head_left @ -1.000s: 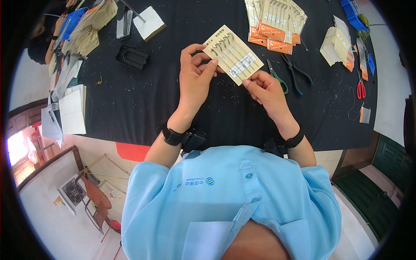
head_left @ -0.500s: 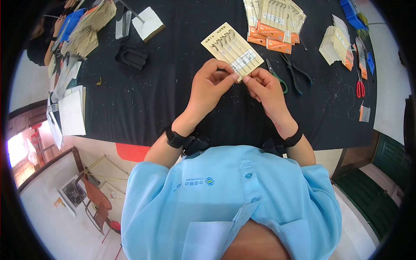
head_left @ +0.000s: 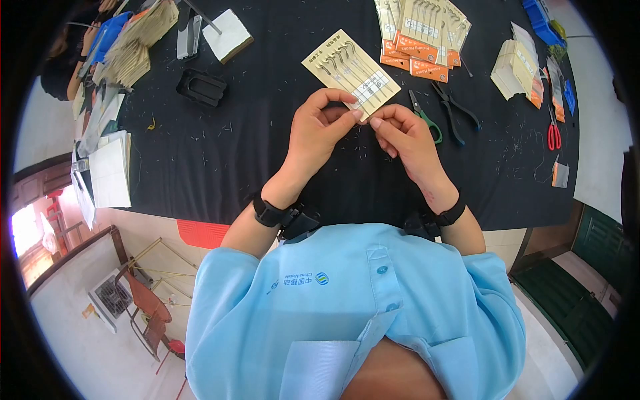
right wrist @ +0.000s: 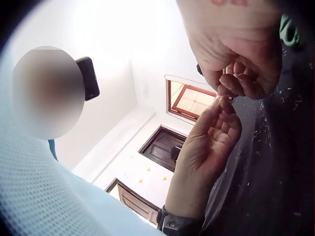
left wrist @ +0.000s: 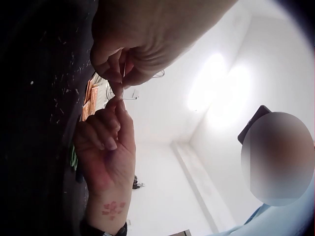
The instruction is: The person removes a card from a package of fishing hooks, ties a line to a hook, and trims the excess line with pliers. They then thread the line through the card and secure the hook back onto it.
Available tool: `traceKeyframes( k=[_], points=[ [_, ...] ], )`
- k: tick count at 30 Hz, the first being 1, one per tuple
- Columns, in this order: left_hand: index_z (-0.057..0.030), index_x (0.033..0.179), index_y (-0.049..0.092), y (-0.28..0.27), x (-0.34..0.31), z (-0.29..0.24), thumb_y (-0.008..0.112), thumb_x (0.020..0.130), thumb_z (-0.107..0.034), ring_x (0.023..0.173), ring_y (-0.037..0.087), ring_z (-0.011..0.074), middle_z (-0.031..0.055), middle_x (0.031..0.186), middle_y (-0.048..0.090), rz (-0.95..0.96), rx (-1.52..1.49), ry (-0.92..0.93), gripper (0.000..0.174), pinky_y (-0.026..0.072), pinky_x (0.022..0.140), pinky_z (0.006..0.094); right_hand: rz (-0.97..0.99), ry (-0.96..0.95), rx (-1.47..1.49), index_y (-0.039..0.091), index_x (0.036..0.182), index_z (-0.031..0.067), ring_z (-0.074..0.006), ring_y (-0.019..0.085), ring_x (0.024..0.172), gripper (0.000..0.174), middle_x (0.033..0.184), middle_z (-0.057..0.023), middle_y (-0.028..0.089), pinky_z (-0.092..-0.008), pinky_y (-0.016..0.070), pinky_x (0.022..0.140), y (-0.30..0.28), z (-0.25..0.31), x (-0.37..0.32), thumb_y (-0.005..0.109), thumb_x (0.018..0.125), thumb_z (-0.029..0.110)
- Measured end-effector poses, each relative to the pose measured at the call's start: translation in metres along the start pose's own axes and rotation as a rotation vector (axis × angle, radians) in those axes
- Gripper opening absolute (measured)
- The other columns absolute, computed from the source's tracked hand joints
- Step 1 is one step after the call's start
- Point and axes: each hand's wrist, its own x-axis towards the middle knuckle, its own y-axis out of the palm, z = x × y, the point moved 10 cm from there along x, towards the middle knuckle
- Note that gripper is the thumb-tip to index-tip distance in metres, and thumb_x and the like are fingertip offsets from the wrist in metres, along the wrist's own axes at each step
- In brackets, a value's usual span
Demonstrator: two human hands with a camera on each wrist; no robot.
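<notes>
A cream card of fishing hooks [head_left: 351, 75], with several hooks and a white label strip, is held up over the black cloth in the head view. My left hand [head_left: 319, 130] pinches its lower edge between thumb and curled forefinger. At the bottom corner, my right hand [head_left: 408, 137] has thumb and forefinger pinched together, the tips right by the left thumb. In the left wrist view the fingertips of both hands meet and the card is mostly hidden, seen nearly edge-on. Green-handled scissors [head_left: 429, 120] lie just beyond the right hand.
Pliers [head_left: 455, 113] lie right of the scissors. Packed hook cards [head_left: 427, 40] are piled at the back. A black tray [head_left: 202, 87] and a white block [head_left: 228, 39] stand left. Red-handled scissors [head_left: 554, 137] and a card stack [head_left: 513, 70] are far right.
My left hand has moved from the card's left edge down to its lower edge, beside my right hand. The card has shifted slightly up and left.
</notes>
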Motion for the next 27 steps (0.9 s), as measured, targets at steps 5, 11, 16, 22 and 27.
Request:
traceKeyframes(
  k=[5, 11, 16, 22, 27],
  points=[
    [0.0023, 0.103, 0.054, 0.0003, 0.0005, 0.0009, 0.063, 0.082, 0.001, 0.089, 0.061, 0.0152, 0.0110, 0.100, 0.060, 0.007, -0.030, -0.020, 0.023, 0.0489, 0.080, 0.0247, 0.011, -0.005, -0.005, 0.059, 0.093, 0.0029, -0.0021, 0.046, 0.056, 0.012, 0.066, 0.0020, 0.055, -0.0163, 0.0330, 0.047, 0.0008, 0.0003, 0.0001, 0.060, 0.087, 0.014],
    [0.0012, 0.102, 0.054, -0.0006, 0.0008, 0.0056, 0.064, 0.081, 0.000, 0.087, 0.061, 0.0150, 0.0108, 0.100, 0.060, 0.017, -0.077, -0.048, 0.023, 0.0492, 0.079, 0.0255, 0.017, 0.012, -0.004, 0.059, 0.093, 0.0030, -0.0025, 0.047, 0.056, 0.012, 0.067, 0.0015, 0.055, -0.0165, 0.0337, 0.047, 0.0006, -0.0019, -0.0002, 0.060, 0.087, 0.014],
    [0.0007, 0.103, 0.054, -0.0006, 0.0008, 0.0050, 0.065, 0.081, 0.000, 0.088, 0.061, 0.0146, 0.0104, 0.100, 0.060, 0.023, -0.085, -0.068, 0.025, 0.0493, 0.079, 0.0253, 0.031, 0.000, -0.011, 0.059, 0.093, 0.0030, -0.0031, 0.049, 0.059, 0.012, 0.070, 0.0006, 0.057, -0.0167, 0.0358, 0.049, 0.0009, -0.0009, -0.0005, 0.061, 0.086, 0.014],
    [0.0000, 0.104, 0.054, -0.0005, 0.0008, 0.0066, 0.066, 0.081, -0.003, 0.086, 0.061, 0.0133, 0.0095, 0.098, 0.061, 0.031, -0.073, -0.084, 0.026, 0.0485, 0.076, 0.0237, 0.044, -0.017, -0.027, 0.060, 0.093, 0.0035, -0.0036, 0.051, 0.061, 0.012, 0.072, -0.0001, 0.058, -0.0169, 0.0373, 0.050, 0.0020, 0.0009, -0.0015, 0.062, 0.086, 0.013],
    [-0.0004, 0.105, 0.054, -0.0014, 0.0007, 0.0064, 0.066, 0.082, -0.004, 0.083, 0.061, 0.0123, 0.0089, 0.096, 0.061, 0.027, -0.062, -0.091, 0.026, 0.0474, 0.072, 0.0226, 0.042, -0.058, -0.103, 0.061, 0.092, 0.0035, -0.0038, 0.051, 0.061, 0.011, 0.072, -0.0004, 0.059, -0.0170, 0.0377, 0.050, 0.0027, 0.0065, -0.0024, 0.061, 0.086, 0.013]
  ],
)
